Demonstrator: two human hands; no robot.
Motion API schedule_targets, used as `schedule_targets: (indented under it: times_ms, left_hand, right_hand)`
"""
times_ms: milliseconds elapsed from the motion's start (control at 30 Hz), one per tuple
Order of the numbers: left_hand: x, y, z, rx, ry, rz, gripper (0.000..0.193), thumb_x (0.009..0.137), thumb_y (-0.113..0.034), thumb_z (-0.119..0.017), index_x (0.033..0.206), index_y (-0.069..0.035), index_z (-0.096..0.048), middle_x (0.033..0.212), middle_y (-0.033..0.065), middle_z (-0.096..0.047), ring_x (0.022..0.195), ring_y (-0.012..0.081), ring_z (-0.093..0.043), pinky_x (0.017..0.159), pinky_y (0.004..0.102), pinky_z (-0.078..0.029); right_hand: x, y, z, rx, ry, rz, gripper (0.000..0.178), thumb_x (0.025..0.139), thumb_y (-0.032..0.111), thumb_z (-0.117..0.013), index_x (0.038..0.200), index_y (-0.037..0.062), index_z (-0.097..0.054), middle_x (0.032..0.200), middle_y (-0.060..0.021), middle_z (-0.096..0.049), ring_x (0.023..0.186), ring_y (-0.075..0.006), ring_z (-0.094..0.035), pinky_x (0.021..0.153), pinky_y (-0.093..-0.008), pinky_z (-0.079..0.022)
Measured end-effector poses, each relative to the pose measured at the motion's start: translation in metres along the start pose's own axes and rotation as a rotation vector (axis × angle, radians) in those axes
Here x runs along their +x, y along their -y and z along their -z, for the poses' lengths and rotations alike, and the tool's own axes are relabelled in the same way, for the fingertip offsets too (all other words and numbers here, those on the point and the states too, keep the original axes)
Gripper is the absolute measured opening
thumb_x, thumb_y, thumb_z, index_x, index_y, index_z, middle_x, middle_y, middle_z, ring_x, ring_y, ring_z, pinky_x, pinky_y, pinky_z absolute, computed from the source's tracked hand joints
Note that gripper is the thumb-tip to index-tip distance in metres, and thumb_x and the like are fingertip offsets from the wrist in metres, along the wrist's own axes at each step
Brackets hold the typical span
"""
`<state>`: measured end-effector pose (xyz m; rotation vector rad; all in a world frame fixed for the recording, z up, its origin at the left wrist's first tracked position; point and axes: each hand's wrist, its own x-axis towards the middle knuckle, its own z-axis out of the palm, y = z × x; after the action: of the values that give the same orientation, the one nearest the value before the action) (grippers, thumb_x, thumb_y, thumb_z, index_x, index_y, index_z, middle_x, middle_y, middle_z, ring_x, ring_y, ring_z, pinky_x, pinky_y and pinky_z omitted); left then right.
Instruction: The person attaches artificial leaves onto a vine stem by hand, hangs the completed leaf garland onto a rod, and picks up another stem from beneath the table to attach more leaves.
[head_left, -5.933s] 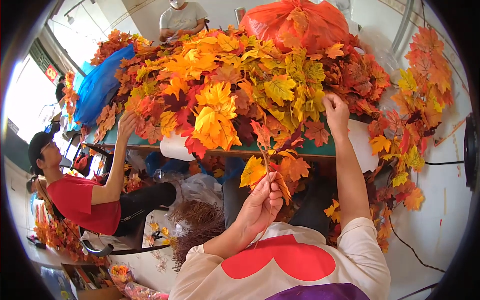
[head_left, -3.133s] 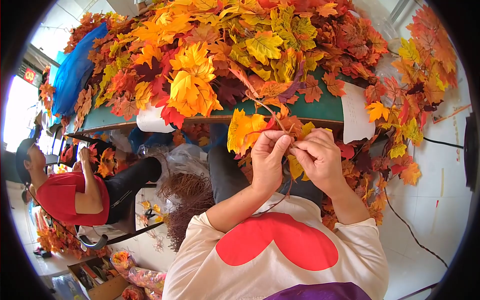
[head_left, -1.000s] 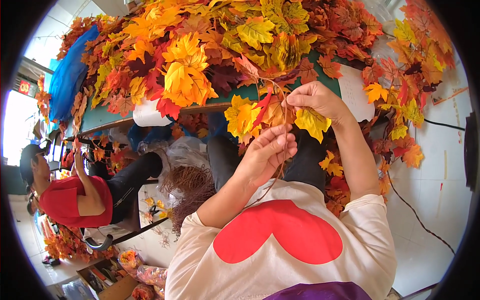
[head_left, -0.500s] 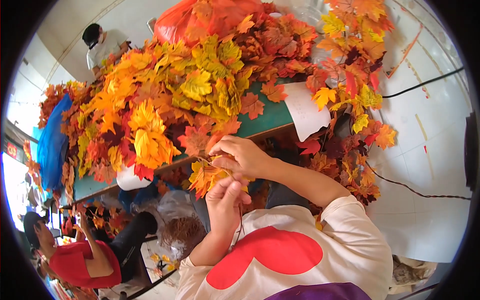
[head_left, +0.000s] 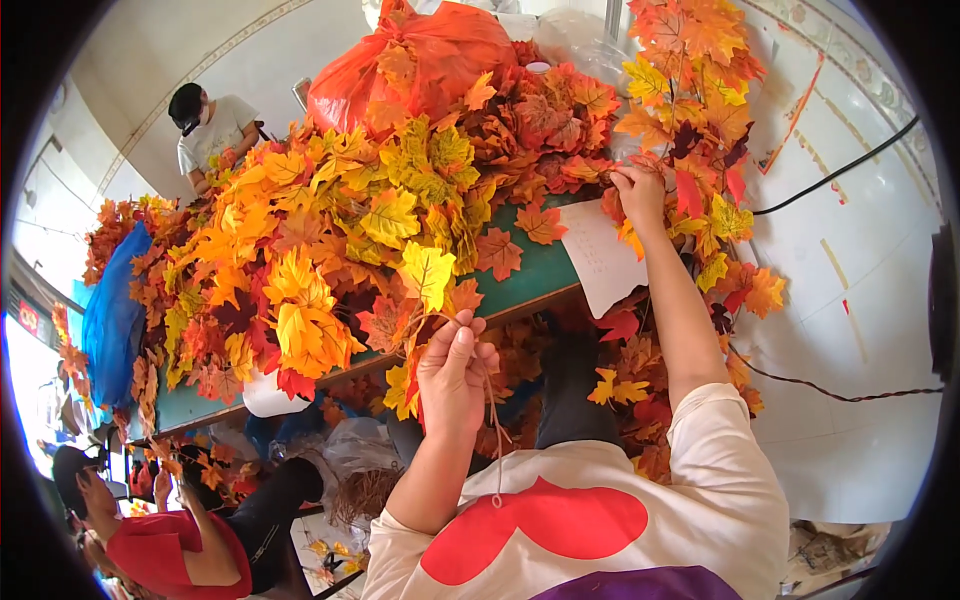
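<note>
My left hand (head_left: pixel 458 365) is closed in a pinch on a thin brown stem (head_left: pixel 492 420). The stem hangs down in front of my shirt and ends in a small loop. Just above this hand stands a yellow artificial maple leaf (head_left: pixel 427 273), with orange leaves (head_left: pixel 400 390) beside and below it. My right arm is stretched to the far right of the table. There my right hand (head_left: pixel 640 195) has its fingers closed at the edge of a pile of red-orange artificial maple leaves (head_left: pixel 565 120), pinching a leaf whose stalk is hidden.
Heaped yellow and orange leaves (head_left: pixel 300 250) cover most of the green table (head_left: pixel 530 262). A red plastic bag (head_left: pixel 410 60), a blue bag (head_left: pixel 115 315) and a white paper sheet (head_left: pixel 602 255) lie there. A leaf garland (head_left: pixel 700 90) hangs right. Two people (head_left: pixel 215 130) (head_left: pixel 175 540) work nearby.
My right hand has left my left hand and reached far right to the red-orange pile. A yellow leaf now shows above my left hand, and the looped stem hangs in view.
</note>
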<state>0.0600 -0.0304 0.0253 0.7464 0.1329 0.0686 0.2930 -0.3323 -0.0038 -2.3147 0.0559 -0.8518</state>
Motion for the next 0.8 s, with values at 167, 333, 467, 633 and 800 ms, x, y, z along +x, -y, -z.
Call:
schedule_targets:
  times_ms: [167, 333, 467, 633, 800]
  left_hand:
    - [-0.001, -0.007, -0.001, -0.002, -0.004, -0.039, 0.022, 0.087, -0.008, -0.054, 0.108, -0.003, -0.057, 0.099, 0.0079, -0.061, 0.072, 0.0136, -0.061, 0.064, 0.0278, -0.053]
    - [-0.002, -0.010, 0.007, 0.010, -0.002, -0.040, 0.021, 0.087, -0.008, -0.054, 0.108, -0.003, -0.057, 0.101, 0.0073, -0.060, 0.072, 0.0142, -0.061, 0.063, 0.0284, -0.053]
    - [-0.003, -0.010, 0.009, -0.009, -0.008, -0.046, 0.022, 0.087, -0.008, -0.053, 0.109, -0.002, -0.057, 0.100, 0.0063, -0.059, 0.072, 0.0146, -0.061, 0.064, 0.0293, -0.053]
    - [-0.006, -0.012, 0.004, 0.017, -0.012, 0.026, 0.027, 0.089, -0.009, -0.050, 0.114, 0.001, -0.051, 0.092, 0.0075, -0.058, 0.072, 0.0142, -0.060, 0.061, 0.0283, -0.052]
    - [-0.006, -0.010, 0.010, -0.014, 0.018, 0.047, 0.027, 0.087, -0.011, -0.054, 0.112, -0.001, -0.053, 0.090, 0.0045, -0.060, 0.073, 0.0125, -0.060, 0.065, 0.0252, -0.051]
  right_hand:
    - [0.007, 0.003, 0.002, 0.105, 0.077, -0.031, 0.024, 0.078, 0.024, -0.063, 0.087, 0.0018, -0.066, 0.080, -0.0125, -0.066, 0.074, -0.0237, -0.063, 0.068, -0.0322, -0.047]
    - [0.015, 0.007, 0.013, 0.170, -0.011, -0.075, 0.028, 0.076, 0.029, -0.065, 0.084, 0.0027, -0.067, 0.078, -0.0087, -0.067, 0.072, -0.0195, -0.063, 0.067, -0.0290, -0.046]
    - [0.014, 0.030, 0.022, 0.191, -0.069, -0.075, 0.028, 0.076, 0.031, -0.064, 0.081, 0.0037, -0.066, 0.084, -0.0079, -0.066, 0.078, -0.0183, -0.062, 0.068, -0.0280, -0.045]
    - [-0.009, 0.073, 0.036, 0.323, 0.028, 0.271, 0.017, 0.080, 0.017, -0.060, 0.074, 0.0022, -0.056, 0.082, -0.0063, -0.063, 0.079, -0.0155, -0.058, 0.072, -0.0286, -0.044]
    - [-0.093, 0.150, 0.052, 0.707, 0.505, 0.401, 0.004, 0.082, 0.006, -0.054, 0.083, 0.0031, -0.051, 0.079, -0.0045, -0.057, 0.073, -0.0106, -0.054, 0.067, -0.0243, -0.044]
